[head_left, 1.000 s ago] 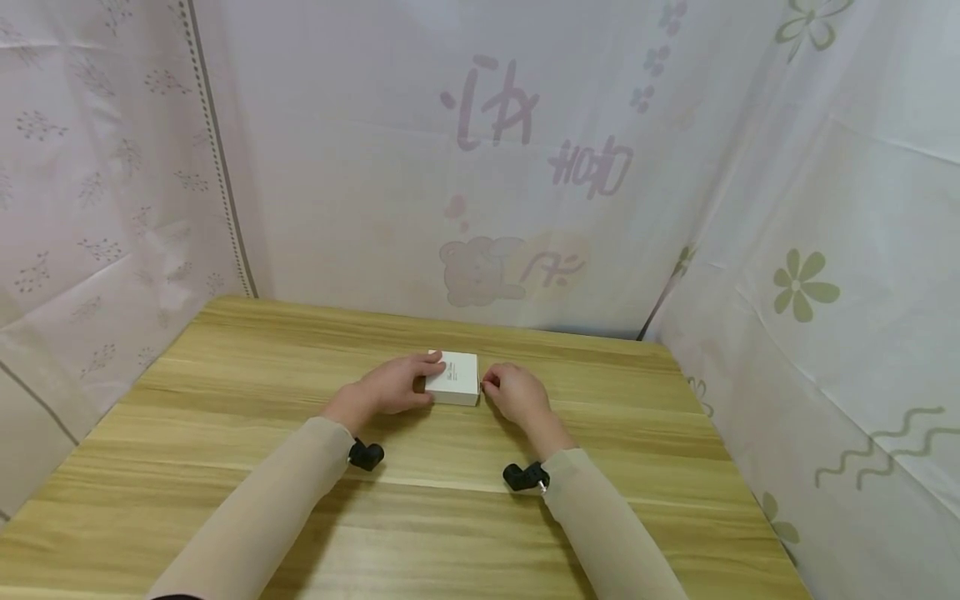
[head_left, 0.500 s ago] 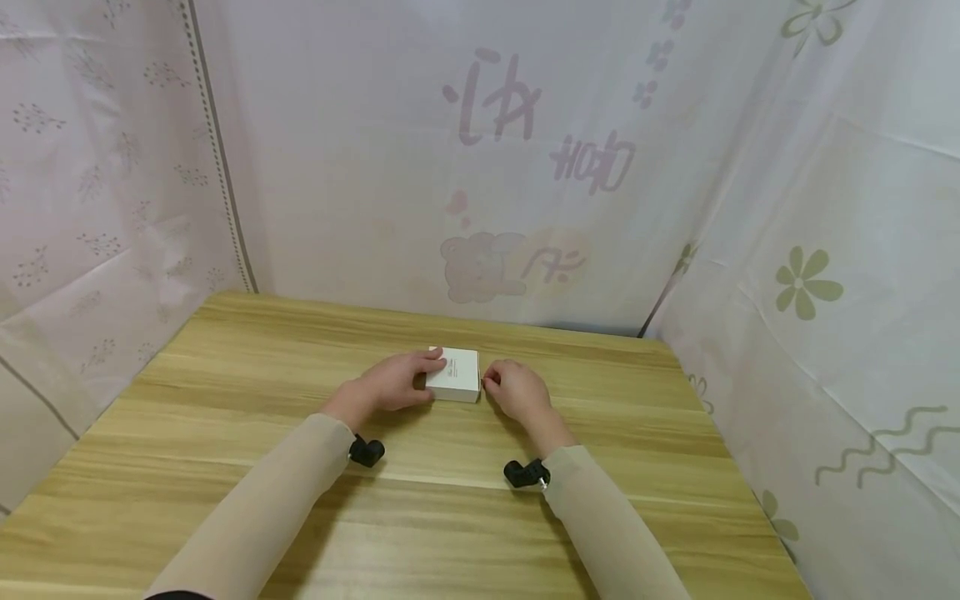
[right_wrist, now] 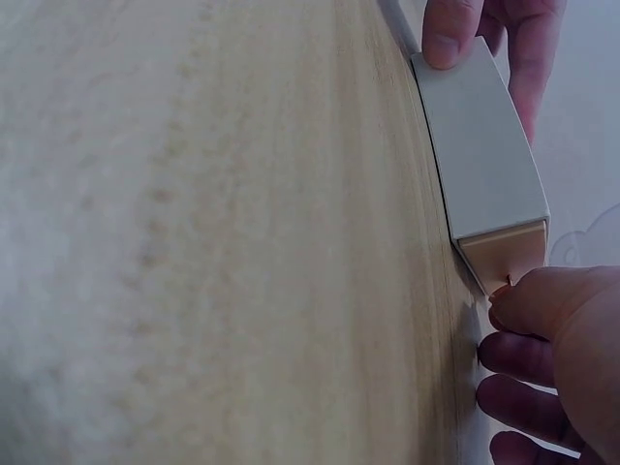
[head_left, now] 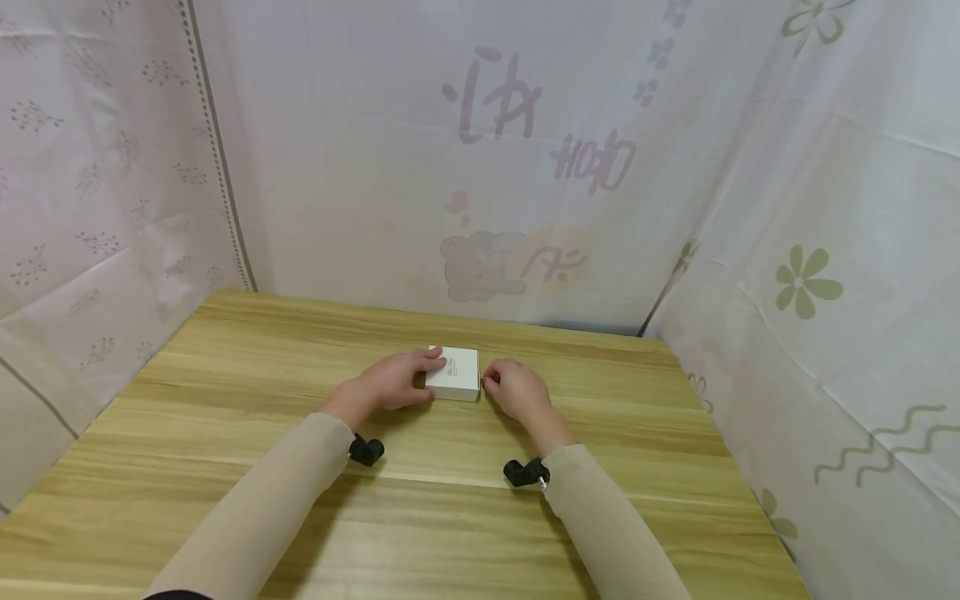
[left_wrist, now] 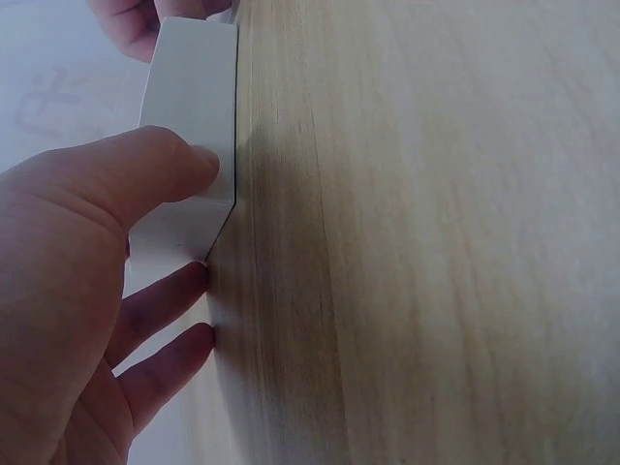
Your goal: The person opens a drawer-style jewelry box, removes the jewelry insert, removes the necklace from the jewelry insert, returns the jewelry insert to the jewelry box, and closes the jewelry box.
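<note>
pale cloth hangs around three sides, and there's the table, wide and wood-grained. two hands meet towards its far edge! the left hand grips, thumb against the near wall, fingertips over the top. the right hand pinches, thumb and finger together, the other fingers loosely bent. between them, the white box, flat on the table. looks light to me, probably stiff card, smooth, easy to dent; opposite walls by the left end seem the best hold. its tan end faces the right hand, its print runs near to far; the long axis i can't call, the left end being covered. and tiniest, what seems a tab, caught in the right fingertips.
</note>
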Tool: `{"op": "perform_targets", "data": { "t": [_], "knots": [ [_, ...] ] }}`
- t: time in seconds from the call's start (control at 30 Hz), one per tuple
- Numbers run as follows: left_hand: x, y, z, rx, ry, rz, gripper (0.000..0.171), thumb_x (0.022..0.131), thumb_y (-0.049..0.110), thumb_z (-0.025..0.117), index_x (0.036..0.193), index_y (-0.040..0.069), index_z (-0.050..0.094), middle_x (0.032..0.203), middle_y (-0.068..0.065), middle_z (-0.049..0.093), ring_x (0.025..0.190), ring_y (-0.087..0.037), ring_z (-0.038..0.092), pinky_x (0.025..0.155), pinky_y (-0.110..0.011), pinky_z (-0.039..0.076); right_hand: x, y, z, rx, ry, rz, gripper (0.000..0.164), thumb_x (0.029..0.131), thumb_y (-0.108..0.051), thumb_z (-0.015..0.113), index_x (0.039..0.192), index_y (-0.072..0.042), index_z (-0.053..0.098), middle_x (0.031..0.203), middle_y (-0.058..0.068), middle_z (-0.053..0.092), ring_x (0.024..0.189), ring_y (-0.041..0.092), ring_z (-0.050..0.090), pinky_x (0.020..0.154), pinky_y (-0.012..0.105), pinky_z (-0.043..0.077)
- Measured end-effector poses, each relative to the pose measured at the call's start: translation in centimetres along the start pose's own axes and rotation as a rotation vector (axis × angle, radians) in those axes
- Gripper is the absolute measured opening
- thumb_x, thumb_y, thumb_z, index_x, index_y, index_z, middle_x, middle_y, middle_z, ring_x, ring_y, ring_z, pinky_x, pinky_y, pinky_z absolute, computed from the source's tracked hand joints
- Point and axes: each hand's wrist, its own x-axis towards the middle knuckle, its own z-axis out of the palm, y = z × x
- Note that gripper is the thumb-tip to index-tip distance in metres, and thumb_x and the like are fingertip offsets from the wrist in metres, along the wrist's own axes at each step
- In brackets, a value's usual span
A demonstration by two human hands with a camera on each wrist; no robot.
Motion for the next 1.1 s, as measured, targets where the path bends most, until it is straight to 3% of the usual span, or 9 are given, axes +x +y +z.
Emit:
{"op": "perform_targets", "data": {
  "t": [0.87,1.1],
  "knots": [
    [0.01,0.02,0.15,-0.014,-0.011,0.005,0.068,0.104,0.023,0.076,0.165,0.012,0.050,0.178,-0.010,0.039,0.163,-0.036,0.040,0.133,-0.053,0.036,-0.11,0.48,0.10,0.012,-0.030,0.010,0.013,0.110,-0.028,0.069,0.108,-0.020,0.079,0.104,0.000,0.076,0.089,0.018,0.069,0.084,0.042,0.060],
    [0.08,-0.19,0.25,-0.008,0.004,0.005,0.068,0.104,0.023,0.075,0.166,0.012,0.050,0.178,-0.010,0.039,0.163,-0.037,0.041,0.132,-0.054,0.037,0.05,0.44,0.00,0.021,-0.005,-0.014,0.013,0.109,-0.027,0.071,0.106,-0.019,0.080,0.102,0.000,0.077,0.088,0.019,0.069,0.084,0.043,0.060]
  ]
}}
